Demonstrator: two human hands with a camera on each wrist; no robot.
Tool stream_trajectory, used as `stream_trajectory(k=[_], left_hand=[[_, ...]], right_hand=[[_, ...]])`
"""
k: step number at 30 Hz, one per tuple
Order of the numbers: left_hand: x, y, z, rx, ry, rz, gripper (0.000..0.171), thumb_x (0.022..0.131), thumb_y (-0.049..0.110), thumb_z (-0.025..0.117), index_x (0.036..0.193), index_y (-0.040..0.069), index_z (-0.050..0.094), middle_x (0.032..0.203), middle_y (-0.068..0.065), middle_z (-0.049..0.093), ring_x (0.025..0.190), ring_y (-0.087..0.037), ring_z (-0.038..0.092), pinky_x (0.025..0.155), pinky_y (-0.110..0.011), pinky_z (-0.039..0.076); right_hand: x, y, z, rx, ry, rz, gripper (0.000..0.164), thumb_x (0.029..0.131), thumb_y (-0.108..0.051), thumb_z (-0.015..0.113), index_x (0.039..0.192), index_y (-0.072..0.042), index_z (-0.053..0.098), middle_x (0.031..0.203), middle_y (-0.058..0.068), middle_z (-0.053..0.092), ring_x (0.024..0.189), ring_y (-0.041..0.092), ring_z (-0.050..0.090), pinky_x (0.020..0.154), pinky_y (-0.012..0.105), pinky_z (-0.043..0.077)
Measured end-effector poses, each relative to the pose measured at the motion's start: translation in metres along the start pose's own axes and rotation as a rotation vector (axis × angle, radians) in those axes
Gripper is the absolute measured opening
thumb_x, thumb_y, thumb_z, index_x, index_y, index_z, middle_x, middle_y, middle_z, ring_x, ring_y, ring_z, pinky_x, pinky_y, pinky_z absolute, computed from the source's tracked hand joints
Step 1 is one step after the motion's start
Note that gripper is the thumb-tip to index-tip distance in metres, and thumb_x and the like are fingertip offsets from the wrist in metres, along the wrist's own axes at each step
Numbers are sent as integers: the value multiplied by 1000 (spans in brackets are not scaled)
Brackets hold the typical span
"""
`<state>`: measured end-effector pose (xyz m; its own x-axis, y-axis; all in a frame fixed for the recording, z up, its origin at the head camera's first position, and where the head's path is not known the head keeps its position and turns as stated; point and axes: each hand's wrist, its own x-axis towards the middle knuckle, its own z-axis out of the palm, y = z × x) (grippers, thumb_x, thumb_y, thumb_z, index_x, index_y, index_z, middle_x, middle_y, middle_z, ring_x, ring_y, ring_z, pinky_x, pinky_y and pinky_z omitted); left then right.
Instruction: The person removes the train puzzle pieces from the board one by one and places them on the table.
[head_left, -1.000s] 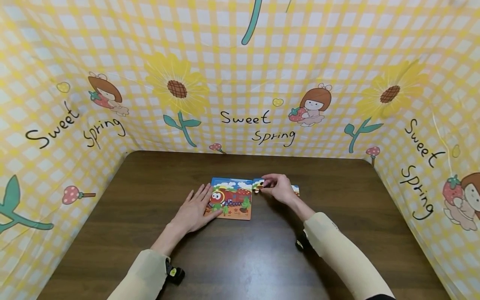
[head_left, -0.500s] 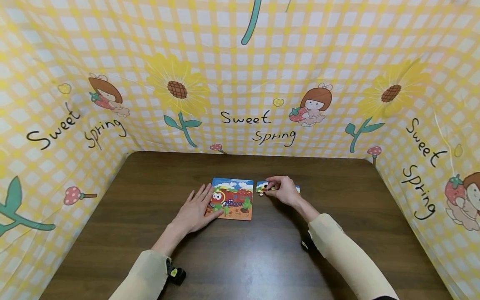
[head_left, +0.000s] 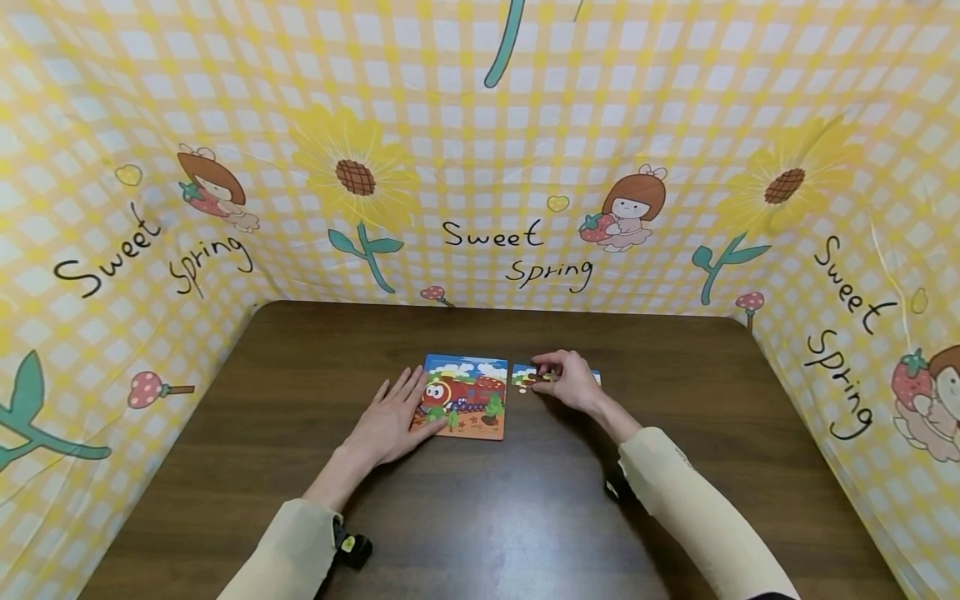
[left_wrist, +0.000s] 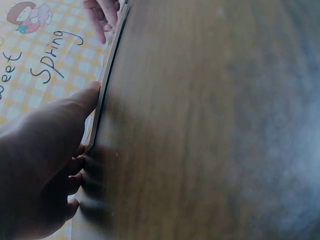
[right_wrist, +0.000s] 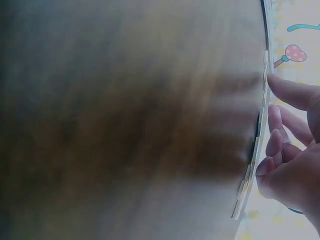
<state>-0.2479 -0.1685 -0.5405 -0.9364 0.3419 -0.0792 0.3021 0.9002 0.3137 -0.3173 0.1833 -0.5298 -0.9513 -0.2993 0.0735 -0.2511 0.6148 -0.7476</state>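
Note:
A square puzzle board (head_left: 472, 398) with a smiling red train lies flat on the table. My left hand (head_left: 387, 422) rests on its left side, fingers spread and thumb along the near edge. Just right of the board, slightly apart from it, lies a strip of jigsaw puzzle pieces (head_left: 519, 375). My right hand (head_left: 572, 383) is over this strip, thumb and forefinger curled about a puzzle piece and mostly covering it. The right wrist view shows flat puzzle pieces (right_wrist: 255, 155) edge-on beneath the fingers. In the left wrist view the left thumb (left_wrist: 87, 95) touches the board's edge.
The brown wooden table (head_left: 480, 517) extends around the board and pieces. Yellow checked cloth (head_left: 480, 192) with printed flowers and figures hangs behind and on both sides. Another bit of puzzle (head_left: 596, 377) shows just beyond the right hand's far side.
My right hand has moved slightly right with the puzzle piece, away from the board, which now stands with a small gap beside it. The left hand stays in place.

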Motion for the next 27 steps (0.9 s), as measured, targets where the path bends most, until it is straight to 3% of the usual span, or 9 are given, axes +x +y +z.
stream_trajectory(k=[4, 8, 19, 27], left_hand=[[2, 2, 0, -1, -3, 3, 100, 106, 70, 56, 176, 7, 21, 185, -16, 18, 173, -38, 18, 139, -66, 16], [3, 3, -1, 7, -8, 0, 100, 106, 70, 55, 176, 6, 22, 185, -16, 18, 173, -38, 18, 139, -66, 15], [0, 6, -7, 11, -8, -12, 101, 109, 66, 55, 175, 0, 17, 185, -22, 11, 173, -41, 13, 139, -67, 14], [3, 17, -5, 7, 2, 125, 82, 110, 57, 59, 175, 15, 32, 185, -15, 22, 172, -42, 18, 137, -70, 15]], right_hand=[[-3, 1, -2, 29, 21, 22, 41, 91, -4, 89, 130, 4, 78, 107, 17, 78, 83, 19, 56, 75, 27, 42], [-6, -1, 0, 49, 18, 16, 41, 93, -5, 87, 131, 3, 77, 112, 18, 81, 91, 24, 65, 80, 30, 49], [-14, -34, 22, 80, -88, -47, 43, 96, -9, 86, 138, -2, 75, 127, 17, 79, 108, 31, 72, 87, 40, 60], [-14, -39, 37, -9, -141, -84, 48, 96, -12, 87, 141, -6, 74, 124, 14, 74, 104, 26, 65, 87, 37, 55]])
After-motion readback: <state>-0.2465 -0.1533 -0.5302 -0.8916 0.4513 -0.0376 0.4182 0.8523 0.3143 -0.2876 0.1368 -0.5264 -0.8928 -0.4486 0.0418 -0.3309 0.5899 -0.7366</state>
